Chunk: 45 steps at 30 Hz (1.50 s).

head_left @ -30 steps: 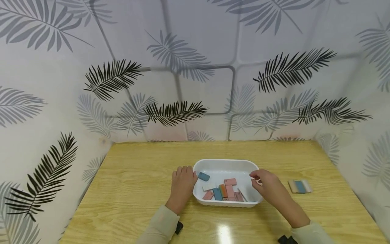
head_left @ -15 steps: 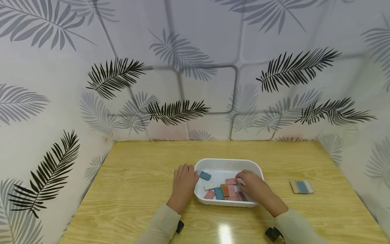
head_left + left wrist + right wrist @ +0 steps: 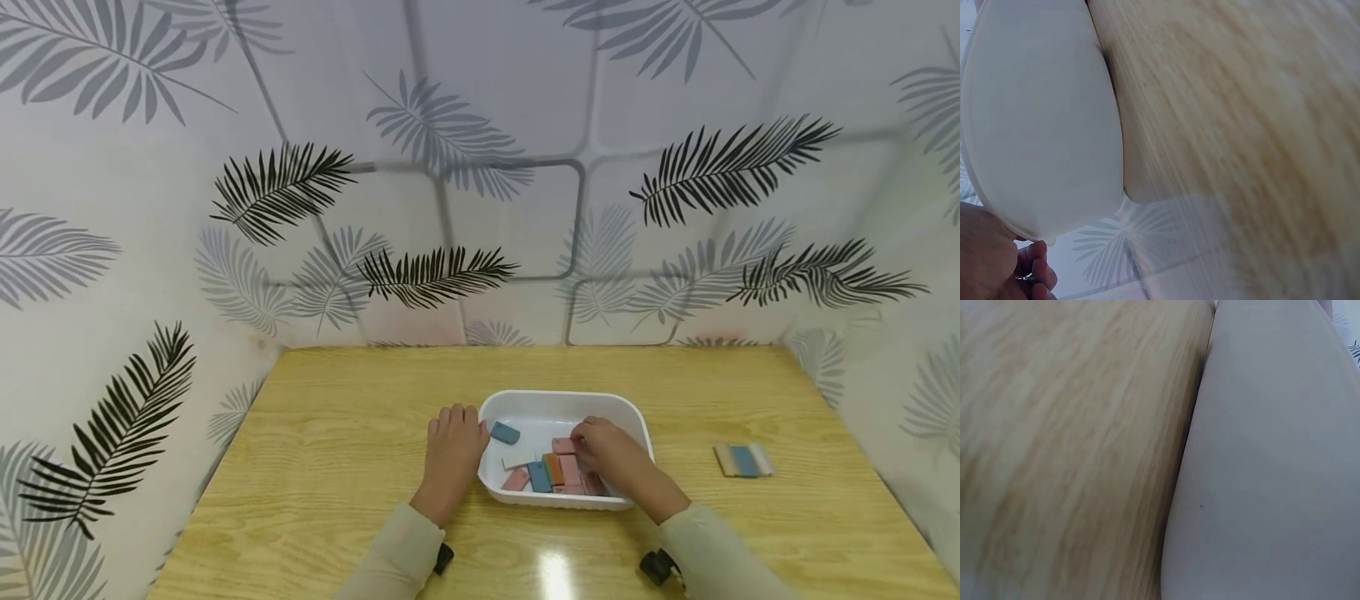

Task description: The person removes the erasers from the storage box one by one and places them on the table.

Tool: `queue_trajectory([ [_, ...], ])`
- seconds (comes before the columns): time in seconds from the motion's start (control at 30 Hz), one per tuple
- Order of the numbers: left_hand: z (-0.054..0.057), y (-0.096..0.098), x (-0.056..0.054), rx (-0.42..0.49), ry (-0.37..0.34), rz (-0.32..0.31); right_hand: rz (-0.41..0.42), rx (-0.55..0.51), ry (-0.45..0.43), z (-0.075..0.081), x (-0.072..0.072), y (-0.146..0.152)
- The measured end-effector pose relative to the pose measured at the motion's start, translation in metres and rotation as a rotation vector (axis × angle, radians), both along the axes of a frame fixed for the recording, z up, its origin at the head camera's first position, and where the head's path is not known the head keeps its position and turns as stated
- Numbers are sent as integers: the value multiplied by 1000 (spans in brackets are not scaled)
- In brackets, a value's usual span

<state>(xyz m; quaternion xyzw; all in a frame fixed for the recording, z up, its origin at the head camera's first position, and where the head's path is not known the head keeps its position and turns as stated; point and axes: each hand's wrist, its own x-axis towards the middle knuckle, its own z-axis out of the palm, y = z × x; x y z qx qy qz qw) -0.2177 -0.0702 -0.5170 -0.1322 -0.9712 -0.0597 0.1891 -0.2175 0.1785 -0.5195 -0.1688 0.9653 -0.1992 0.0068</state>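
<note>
A white plastic tub (image 3: 525,402) holds several small flat blocks, among them a blue block (image 3: 505,432), an orange block (image 3: 553,468) and a white block (image 3: 519,459). At its left end my left hand (image 3: 455,446) grips the rim; in the left wrist view curled fingers (image 3: 1040,269) show right at the rim. Inside the tub my right hand (image 3: 611,450) has its fingertips pinched at the right end of a pink block (image 3: 563,446). That hand covers part of the blocks on the right side. The right wrist view shows mostly the tub's outer wall (image 3: 1266,456).
To the right of the tub, wood-coloured, blue and white blocks (image 3: 742,460) lie side by side on the wooden table (image 3: 360,392). Leaf-patterned cloth (image 3: 480,208) hangs behind the table and along its sides.
My right hand has moved left from the tub's right rim to the pink block, which has shifted slightly left. The left hand stays at the rim.
</note>
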Motion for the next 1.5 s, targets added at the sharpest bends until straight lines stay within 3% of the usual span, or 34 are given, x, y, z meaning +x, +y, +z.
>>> queue_trajectory([
  [0.27, 3, 0, 1, -15, 2, 2, -69, -55, -98, 3, -2, -2],
  [0.57, 2, 1, 2, 6, 14, 0, -97, -78, -106, 7, -4, -2],
  [0.8, 0, 1, 0, 10, -4, 9, -118, -149, 16, 14, 1, 0],
  [1.2, -1, 2, 0, 16, -45, 13, -197, -280, 308, 48, 23, 23],
  [1.5, -2, 0, 0, 16, -26, 5, -267, -305, 383, 56, 26, 42],
])
